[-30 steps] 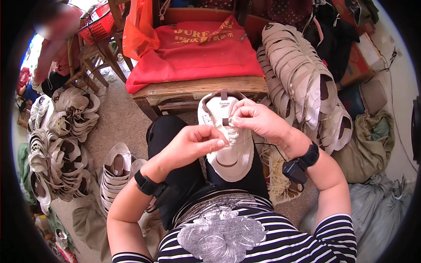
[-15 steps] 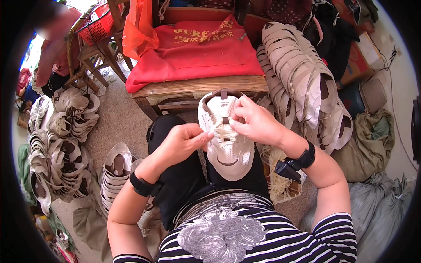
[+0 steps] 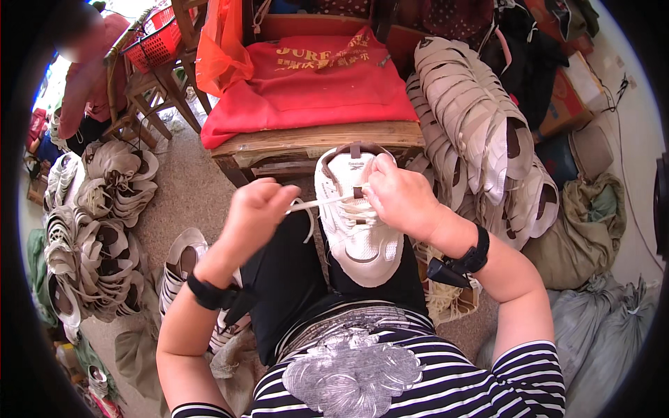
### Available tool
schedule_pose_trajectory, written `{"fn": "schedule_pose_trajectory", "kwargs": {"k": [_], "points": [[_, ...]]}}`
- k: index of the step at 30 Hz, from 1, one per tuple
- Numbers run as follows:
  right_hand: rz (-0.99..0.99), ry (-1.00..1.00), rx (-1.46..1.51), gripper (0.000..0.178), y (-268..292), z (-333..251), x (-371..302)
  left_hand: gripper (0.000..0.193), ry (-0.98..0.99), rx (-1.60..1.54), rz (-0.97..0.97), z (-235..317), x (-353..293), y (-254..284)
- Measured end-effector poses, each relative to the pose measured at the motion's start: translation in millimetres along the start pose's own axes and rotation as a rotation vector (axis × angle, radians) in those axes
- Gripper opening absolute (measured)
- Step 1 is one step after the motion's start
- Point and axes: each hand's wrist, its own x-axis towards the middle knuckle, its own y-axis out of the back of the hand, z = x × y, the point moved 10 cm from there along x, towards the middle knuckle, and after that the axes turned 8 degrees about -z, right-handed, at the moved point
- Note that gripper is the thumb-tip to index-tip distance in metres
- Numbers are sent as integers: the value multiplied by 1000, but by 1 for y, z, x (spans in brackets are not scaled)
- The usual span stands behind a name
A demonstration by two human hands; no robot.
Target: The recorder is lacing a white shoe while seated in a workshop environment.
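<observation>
A white shoe upper [image 3: 366,259] with a brown-lined collar rests on my lap, its toe toward me. White lace runs across its throat. My left hand [image 3: 258,214] is closed on one end of the shoelace [image 3: 315,204], drawn out taut to the left of the shoe; a loose tail hangs below the fingers. My right hand [image 3: 403,195] is closed at the right edge of the throat, gripping the upper beside the eyelets. Its fingertips partly hide the lace there.
Ahead stands a wooden chair [image 3: 313,143] with a red cloth [image 3: 313,97]. Stacked uppers [image 3: 474,97] lean at right, with more piles [image 3: 108,244] at left. A box of laces [image 3: 453,303] sits by my right leg. Another person [image 3: 90,76] is at far left.
My left hand has moved left, away from the shoe, pulling the lace out straight. My right hand stays at the throat, and the shoe has hardly moved.
</observation>
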Motion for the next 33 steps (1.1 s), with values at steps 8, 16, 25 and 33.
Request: {"fn": "schedule_pose_trajectory", "kwargs": {"k": [8,16,25,33], "points": [[-162,-80,247,21,2,12,0,26,37,-1355,-349,-15,2,-37],[-83,-179,534,22,-15,25,-2,22,-168,-312,241,7,9,10],[-283,-363,1193,17,-20,24,-25,24,-433,850,281,36,-22,0],[100,-254,549,12,5,74,-59,26,-455,810,400,27,-6,18]]}}
